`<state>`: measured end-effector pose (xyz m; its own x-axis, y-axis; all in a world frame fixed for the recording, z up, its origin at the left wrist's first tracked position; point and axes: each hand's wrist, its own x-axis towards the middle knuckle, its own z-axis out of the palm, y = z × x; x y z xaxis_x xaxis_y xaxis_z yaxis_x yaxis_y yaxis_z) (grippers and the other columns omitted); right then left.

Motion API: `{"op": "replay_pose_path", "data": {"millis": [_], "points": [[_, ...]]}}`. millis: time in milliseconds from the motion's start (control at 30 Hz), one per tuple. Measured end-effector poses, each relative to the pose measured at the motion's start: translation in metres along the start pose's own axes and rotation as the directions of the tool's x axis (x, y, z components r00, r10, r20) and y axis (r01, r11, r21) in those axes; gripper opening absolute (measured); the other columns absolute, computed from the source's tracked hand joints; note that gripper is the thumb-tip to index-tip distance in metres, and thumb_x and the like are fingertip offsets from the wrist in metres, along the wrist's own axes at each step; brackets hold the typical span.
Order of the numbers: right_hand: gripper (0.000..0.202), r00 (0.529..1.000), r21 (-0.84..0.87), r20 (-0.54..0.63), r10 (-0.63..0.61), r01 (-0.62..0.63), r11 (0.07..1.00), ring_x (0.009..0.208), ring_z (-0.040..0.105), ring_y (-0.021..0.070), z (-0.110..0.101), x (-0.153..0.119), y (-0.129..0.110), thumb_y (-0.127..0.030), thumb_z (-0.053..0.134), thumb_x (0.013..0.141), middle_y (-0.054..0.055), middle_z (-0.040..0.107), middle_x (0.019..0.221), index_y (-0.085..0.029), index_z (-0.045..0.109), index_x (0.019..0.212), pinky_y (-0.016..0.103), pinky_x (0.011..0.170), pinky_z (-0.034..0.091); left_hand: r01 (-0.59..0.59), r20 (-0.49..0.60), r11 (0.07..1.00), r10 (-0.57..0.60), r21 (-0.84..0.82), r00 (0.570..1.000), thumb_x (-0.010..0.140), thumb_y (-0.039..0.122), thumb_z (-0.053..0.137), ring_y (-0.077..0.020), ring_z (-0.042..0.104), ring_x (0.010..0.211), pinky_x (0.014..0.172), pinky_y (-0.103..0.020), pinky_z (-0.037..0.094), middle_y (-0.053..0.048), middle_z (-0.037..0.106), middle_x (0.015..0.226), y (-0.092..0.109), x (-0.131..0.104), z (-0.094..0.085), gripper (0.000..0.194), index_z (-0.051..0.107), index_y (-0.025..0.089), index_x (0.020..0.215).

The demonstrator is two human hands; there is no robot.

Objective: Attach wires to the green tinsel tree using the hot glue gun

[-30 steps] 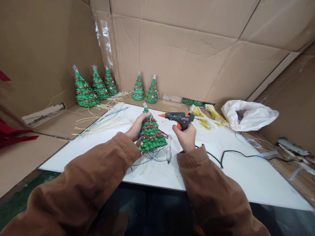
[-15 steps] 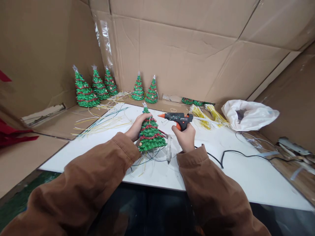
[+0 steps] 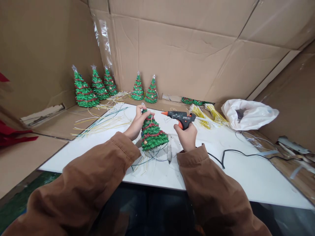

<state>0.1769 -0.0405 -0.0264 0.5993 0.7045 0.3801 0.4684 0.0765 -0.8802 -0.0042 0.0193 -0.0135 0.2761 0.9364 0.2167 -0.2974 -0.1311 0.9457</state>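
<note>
Gripping the tree near its top, the left hand held it over the board, leaning left; the right hand clasped a glue gun, nozzle toward the tree, seemingly not touching.

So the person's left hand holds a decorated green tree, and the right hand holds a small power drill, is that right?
Not quite: the right hand holds a glue gun, not a drill. The head view shows its orange nozzle. The left hand does hold a decorated green tree.
</note>
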Motion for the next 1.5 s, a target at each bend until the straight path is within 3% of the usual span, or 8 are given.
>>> {"op": "replay_pose_path", "data": {"millis": [67, 200, 367, 667, 933, 1067, 1300, 1500], "points": [[0.019, 1.000, -0.013, -0.002, 0.008, -0.008, 1.000, 0.060, 0.054, 0.0181, -0.001, 0.000, -0.001, -0.034, 0.064, 0.056, 0.000, 0.060, 0.059, -0.019, 0.056, 0.065, 0.029, 0.059, 0.042, -0.014, 0.043, 0.998, 0.012, 0.058, 0.999, 0.076, 0.038, 0.059, -0.0145, 0.058, 0.085, 0.072, -0.023, 0.045, 0.000, 0.061, 0.088, 0.002, 0.001, -0.003, 0.024, 0.045, 0.021, 0.084], [0.019, 1.000, -0.014, 0.002, 0.009, -0.009, 1.000, 0.060, 0.054, 0.0182, -0.001, -0.001, -0.002, -0.033, 0.064, 0.057, 0.000, 0.060, 0.058, -0.018, 0.057, 0.065, 0.029, 0.058, 0.042, 0.027, 0.057, 0.998, -0.029, 0.051, 0.998, 0.073, 0.035, 0.061, -0.0178, 0.057, 0.091, 0.071, -0.024, 0.044, -0.002, 0.062, 0.096, 0.007, -0.001, -0.004, 0.020, 0.052, 0.018, 0.077], [0.019, 1.000, -0.001, 0.006, -0.006, 0.006, 1.000, 0.060, 0.054, 0.0176, -0.001, -0.001, -0.001, -0.034, 0.064, 0.056, 0.000, 0.060, 0.058, -0.018, 0.057, 0.065, 0.028, 0.057, 0.042, 0.035, 0.064, 0.999, -0.037, 0.026, 0.997, 0.067, 0.029, 0.066, -0.0183, 0.058, 0.094, 0.072, -0.024, 0.043, -0.002, 0.063, 0.099, 0.012, -0.004, -0.002, 0.018, 0.052, 0.017, 0.070], [0.021, 0.999, -0.014, 0.043, 0.003, -0.002, 1.000, 0.060, 0.054, 0.0184, 0.000, -0.001, -0.001, -0.035, 0.065, 0.056, 0.001, 0.061, 0.060, -0.019, 0.055, 0.065, 0.029, 0.059, 0.041, 0.074, 0.060, 0.997, -0.073, -0.006, 0.995, 0.069, 0.030, 0.066, -0.0191, 0.058, 0.099, 0.074, -0.025, 0.045, -0.002, 0.062, 0.099, 0.009, -0.002, -0.003, 0.018, 0.054, 0.017, 0.073], [0.020, 0.999, -0.013, 0.045, -0.012, 0.013, 1.000, 0.060, 0.055, 0.0176, 0.001, -0.001, 0.001, -0.033, 0.065, 0.057, 0.001, 0.062, 0.062, -0.018, 0.057, 0.067, 0.029, 0.059, 0.043, 0.051, 0.040, 0.998, -0.052, 0.027, 0.998, 0.066, 0.026, 0.066, -0.0165, 0.058, 0.088, 0.064, -0.022, 0.042, -0.002, 0.062, 0.094, 0.010, -0.004, -0.001, 0.016, 0.054, 0.017, 0.069], [0.020, 0.997, -0.010, 0.070, -0.037, 0.037, 0.999, 0.058, 0.054, 0.0171, 0.001, -0.002, 0.000, -0.034, 0.065, 0.057, 0.000, 0.061, 0.059, -0.018, 0.057, 0.067, 0.028, 0.058, 0.043, 0.065, 0.082, 0.998, -0.065, -0.003, 0.995, 0.068, 0.027, 0.066, -0.0140, 0.056, 0.080, 0.061, -0.021, 0.040, -0.002, 0.061, 0.094, 0.012, -0.003, -0.004, 0.016, 0.055, 0.016, 0.069], [0.021, 0.981, -0.050, 0.091, -0.173, 0.178, 0.983, 0.053, 0.054, 0.0160, -0.003, 0.000, 0.000, -0.035, 0.063, 0.060, -0.002, 0.059, 0.055, -0.018, 0.057, 0.072, 0.028, 0.057, 0.042, 0.128, 0.252, 0.992, -0.119, -0.018, 0.960, 0.068, 0.028, 0.072, -0.0088, 0.051, 0.068, 0.057, -0.020, 0.039, -0.003, 0.058, 0.103, 0.019, 0.001, -0.012, 0.022, 0.056, 0.015, 0.074], [0.018, 0.956, -0.121, 0.084, -0.281, 0.290, 0.949, 0.053, 0.055, 0.0161, -0.007, 0.002, 0.001, -0.033, 0.061, 0.063, -0.002, 0.058, 0.055, -0.018, 0.057, 0.072, 0.027, 0.056, 0.041, 0.128, 0.276, 0.992, -0.117, -0.023, 0.954, 0.068, 0.028, 0.072, -0.0095, 0.052, 0.072, 0.059, -0.022, 0.041, -0.002, 0.058, 0.104, 0.016, 0.001, -0.014, 0.020, 0.057, 0.015, 0.075]]}}
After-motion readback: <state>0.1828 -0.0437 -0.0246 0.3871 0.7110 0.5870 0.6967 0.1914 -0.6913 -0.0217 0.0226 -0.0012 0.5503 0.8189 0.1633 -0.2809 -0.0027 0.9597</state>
